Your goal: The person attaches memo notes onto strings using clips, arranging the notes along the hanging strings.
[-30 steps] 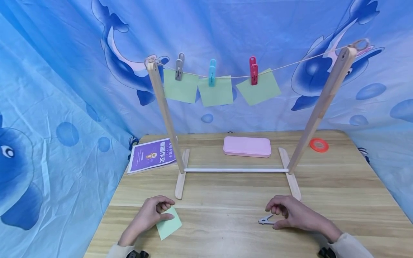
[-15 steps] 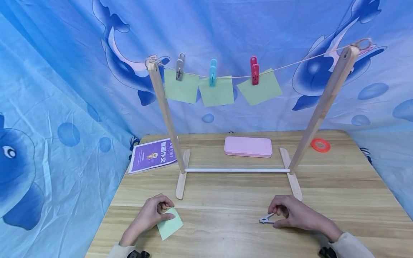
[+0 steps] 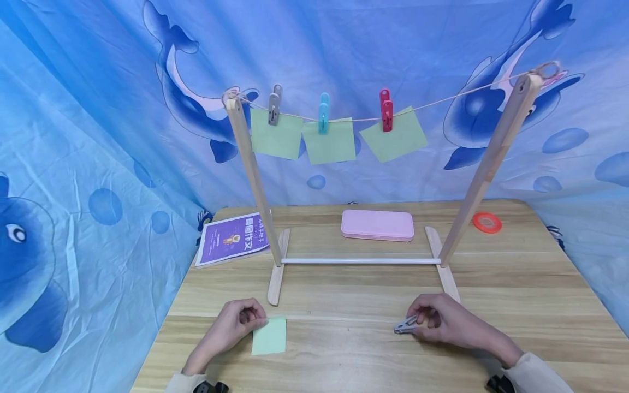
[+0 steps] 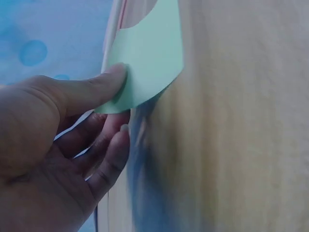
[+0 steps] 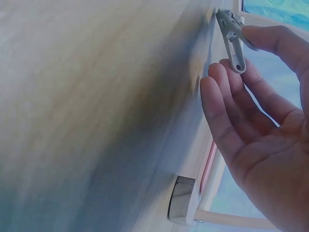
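Near the front left of the table, my left hand (image 3: 236, 327) pinches a corner of a pale green paper square (image 3: 269, 335). In the left wrist view the thumb presses on the paper (image 4: 149, 58), which bends slightly. On the front right, my right hand (image 3: 444, 322) holds a grey clothespin (image 3: 405, 325) between thumb and fingers, its nose pointing left. The right wrist view shows the clothespin (image 5: 231, 41) by its handles. Three green squares hang from a string on a wooden stand, under a grey clothespin (image 3: 274, 105), a blue clothespin (image 3: 323, 113) and a red clothespin (image 3: 386, 110).
The stand has a left post (image 3: 253, 180), a right post (image 3: 491, 169) and a white rod (image 3: 361, 261) low between them. Behind it lies a pink case (image 3: 377, 225). A purple booklet (image 3: 233, 238) is at left, an orange-red ring (image 3: 487, 222) at right.
The green paper in my left hand has turned to sit straighter and shifted slightly right. My right hand has tilted the clothespin, and its fingers have drawn closer around the handles.
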{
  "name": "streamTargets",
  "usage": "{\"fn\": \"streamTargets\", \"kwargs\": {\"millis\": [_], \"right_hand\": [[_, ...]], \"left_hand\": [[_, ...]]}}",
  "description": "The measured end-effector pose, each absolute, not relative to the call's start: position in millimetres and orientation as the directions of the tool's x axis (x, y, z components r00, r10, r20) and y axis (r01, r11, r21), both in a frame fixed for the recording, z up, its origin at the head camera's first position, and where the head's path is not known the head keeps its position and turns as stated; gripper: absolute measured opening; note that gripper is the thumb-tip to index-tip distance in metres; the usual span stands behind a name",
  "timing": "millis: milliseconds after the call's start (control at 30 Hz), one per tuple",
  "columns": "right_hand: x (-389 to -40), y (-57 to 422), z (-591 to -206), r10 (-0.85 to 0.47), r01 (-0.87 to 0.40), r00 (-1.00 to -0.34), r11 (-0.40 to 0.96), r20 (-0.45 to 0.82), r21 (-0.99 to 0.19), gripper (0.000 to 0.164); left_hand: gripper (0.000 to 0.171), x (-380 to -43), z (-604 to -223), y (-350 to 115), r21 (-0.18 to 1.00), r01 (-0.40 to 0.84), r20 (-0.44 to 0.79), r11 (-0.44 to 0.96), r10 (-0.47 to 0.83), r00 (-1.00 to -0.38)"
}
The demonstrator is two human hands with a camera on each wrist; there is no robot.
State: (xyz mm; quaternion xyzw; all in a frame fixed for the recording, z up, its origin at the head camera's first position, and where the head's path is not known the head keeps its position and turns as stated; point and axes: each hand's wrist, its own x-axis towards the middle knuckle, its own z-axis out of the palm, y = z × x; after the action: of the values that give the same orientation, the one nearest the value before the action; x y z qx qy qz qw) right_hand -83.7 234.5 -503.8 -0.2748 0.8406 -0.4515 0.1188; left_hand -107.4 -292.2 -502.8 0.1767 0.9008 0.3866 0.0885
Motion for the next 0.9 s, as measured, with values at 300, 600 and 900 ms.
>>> {"fn": "streamTargets", "kwargs": {"millis": [300, 600, 900], "right_hand": [[-88.3, 236.0, -496.3, -0.538, -0.45, -0.824, 0.431, 0.177, -0.782, 0.025], [-93.7, 244.8, -476.6, -0.496, -0.421, -0.853, 0.473, 0.16, -0.774, 0.025], [-100.8, 246.8, -457.4, -0.45, -0.433, -0.864, 0.434, 0.226, -0.79, 0.027]], "left_hand": [[0.004, -113.3, -497.4, -284.4, 0.771, 0.279, 0.059, 0.573, 0.372, -0.926], [0.009, -117.1, -491.6, -270.4, 0.825, 0.182, -0.022, 0.536, 0.351, -0.936], [0.016, -127.1, -488.5, -253.2, 0.887, 0.201, 0.011, 0.416, 0.415, -0.91]]}}
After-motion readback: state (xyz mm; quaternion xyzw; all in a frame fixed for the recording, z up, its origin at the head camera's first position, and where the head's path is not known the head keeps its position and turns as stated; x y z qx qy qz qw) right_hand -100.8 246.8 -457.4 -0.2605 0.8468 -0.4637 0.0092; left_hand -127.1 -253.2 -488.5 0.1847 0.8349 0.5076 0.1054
